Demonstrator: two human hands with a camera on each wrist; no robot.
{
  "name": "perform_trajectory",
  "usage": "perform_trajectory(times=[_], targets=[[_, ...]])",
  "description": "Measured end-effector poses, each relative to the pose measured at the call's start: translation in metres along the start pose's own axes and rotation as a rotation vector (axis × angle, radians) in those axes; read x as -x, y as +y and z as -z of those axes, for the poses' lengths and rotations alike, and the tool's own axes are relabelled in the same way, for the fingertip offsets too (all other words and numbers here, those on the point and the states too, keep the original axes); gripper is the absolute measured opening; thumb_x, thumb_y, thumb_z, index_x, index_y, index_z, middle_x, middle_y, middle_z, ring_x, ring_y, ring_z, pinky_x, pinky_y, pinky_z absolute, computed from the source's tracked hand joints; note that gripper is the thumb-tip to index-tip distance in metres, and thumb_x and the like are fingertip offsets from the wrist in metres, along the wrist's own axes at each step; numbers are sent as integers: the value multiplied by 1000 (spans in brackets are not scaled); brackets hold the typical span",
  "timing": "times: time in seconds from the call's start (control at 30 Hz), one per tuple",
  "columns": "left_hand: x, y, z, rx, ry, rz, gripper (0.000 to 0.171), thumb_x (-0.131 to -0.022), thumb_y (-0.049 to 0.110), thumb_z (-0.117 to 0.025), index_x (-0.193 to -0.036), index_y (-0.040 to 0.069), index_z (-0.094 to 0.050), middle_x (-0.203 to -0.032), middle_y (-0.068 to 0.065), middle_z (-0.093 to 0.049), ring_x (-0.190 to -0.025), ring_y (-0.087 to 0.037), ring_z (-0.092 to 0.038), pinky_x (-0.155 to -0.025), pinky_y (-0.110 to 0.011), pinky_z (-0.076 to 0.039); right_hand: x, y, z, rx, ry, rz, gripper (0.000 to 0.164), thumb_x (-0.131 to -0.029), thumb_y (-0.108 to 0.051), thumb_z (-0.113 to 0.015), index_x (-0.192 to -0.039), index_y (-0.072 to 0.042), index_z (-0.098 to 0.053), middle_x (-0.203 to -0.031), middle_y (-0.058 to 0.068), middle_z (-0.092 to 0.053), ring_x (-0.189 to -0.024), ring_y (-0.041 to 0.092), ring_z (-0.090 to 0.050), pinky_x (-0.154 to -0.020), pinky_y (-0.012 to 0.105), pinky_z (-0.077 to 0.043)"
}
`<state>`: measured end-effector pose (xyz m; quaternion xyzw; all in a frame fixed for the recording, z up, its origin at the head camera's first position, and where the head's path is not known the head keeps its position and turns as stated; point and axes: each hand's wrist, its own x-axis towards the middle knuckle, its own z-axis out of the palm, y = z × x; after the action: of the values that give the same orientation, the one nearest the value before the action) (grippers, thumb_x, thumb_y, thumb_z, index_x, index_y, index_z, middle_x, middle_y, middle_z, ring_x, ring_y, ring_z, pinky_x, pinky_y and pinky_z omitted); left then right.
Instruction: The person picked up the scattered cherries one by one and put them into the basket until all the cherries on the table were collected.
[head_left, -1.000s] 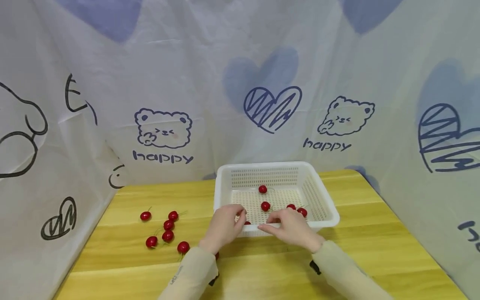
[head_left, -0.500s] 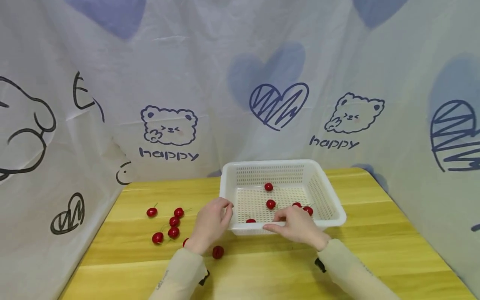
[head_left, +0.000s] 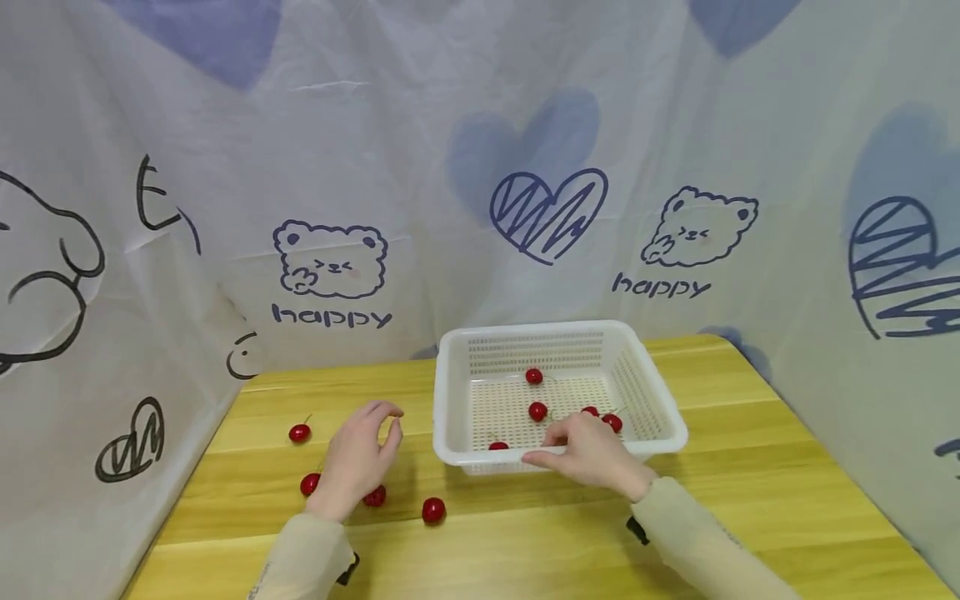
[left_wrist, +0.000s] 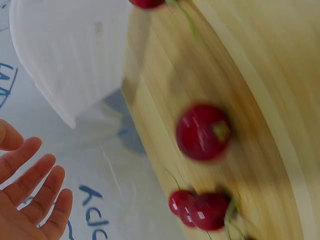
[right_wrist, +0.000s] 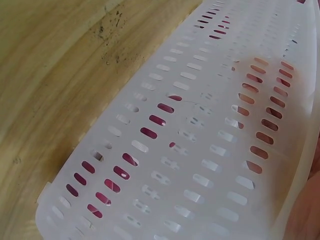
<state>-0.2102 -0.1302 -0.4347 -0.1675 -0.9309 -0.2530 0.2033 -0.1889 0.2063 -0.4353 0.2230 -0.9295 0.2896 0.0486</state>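
My left hand hovers over the left of the table, its fingers loosely bent; the left wrist view shows the spread fingers empty. Near it lie loose red cherries with green stems: one beyond, one partly behind the wrist, one beside it and one further right. Others are hidden under the hand. My right hand grips the front rim of a white slotted plastic basket, thumb outside, fingers inside. Several cherries lie in the basket; red shows through its slotted wall.
The basket stands at the back of a yellow wood-grain table. A pale curtain with blue hearts and bear drawings hangs behind and at both sides.
My left hand has moved from above the basket's front left corner, leftward to the loose cherries. One cherry by the basket's front rim shows more clearly. The right hand keeps its hold on the rim.
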Motion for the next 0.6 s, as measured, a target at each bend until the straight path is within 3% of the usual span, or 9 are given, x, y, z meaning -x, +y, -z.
perform_trajectory(times=[0.23,0.43,0.6], targets=[[8,-29,19,-62,-29,20,20,-97,13,-58,-110,6,-70,-121,-14,-69,-101,-34,-66,-86,-51,-57,-1,0,-3,-9,-16,-4,30,-86,-51,-74,-67,-28,-70,-60,-16,-57,-53,-1,-37,-52,17,-30],[13,-50,40,-126,-34,38,21,-95,11,-58,-111,4,-70,-121,-17,-68,-108,-41,-65,-87,-58,-55,-1,0,2,-5,-9,-2,31,-86,-50,-75,-66,-27,-70,-57,-17,-53,-52,-1,-34,-51,16,-28],[22,-72,55,-170,-46,42,25,-92,8,-57,-114,0,-68,-121,-22,-66,-102,-41,-65,-82,-57,-55,-1,-1,3,0,-24,-12,31,-86,-50,-75,-65,-27,-69,-56,-18,-48,-52,-1,-32,-51,16,-26]])
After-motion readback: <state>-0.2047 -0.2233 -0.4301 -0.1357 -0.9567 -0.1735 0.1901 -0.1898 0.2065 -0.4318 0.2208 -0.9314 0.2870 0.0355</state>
